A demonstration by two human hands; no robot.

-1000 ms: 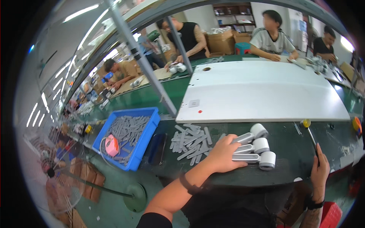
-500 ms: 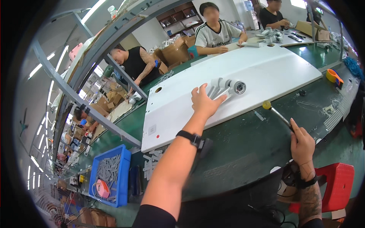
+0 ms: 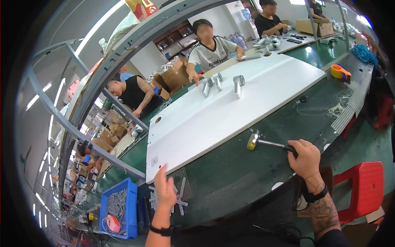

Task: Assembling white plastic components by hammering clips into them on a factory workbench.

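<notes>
Holding mallet (image 3: 271, 143): yellow-tipped head (image 3: 253, 139), silvery shaft (image 3: 276, 144), black grip (image 3: 292, 149).

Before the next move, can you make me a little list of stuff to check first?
1. Right hand gripping the hammer by its handle: ok.
2. Left hand empty: ok, its fingers are stretched out.
3. White parts on the board: ok, three are there.
4. Other person's hand clear of the white parts: cannot tell, it is very close.
5. Gray strips by the left hand neatly lined up: not ok, they lie every which way.
</notes>
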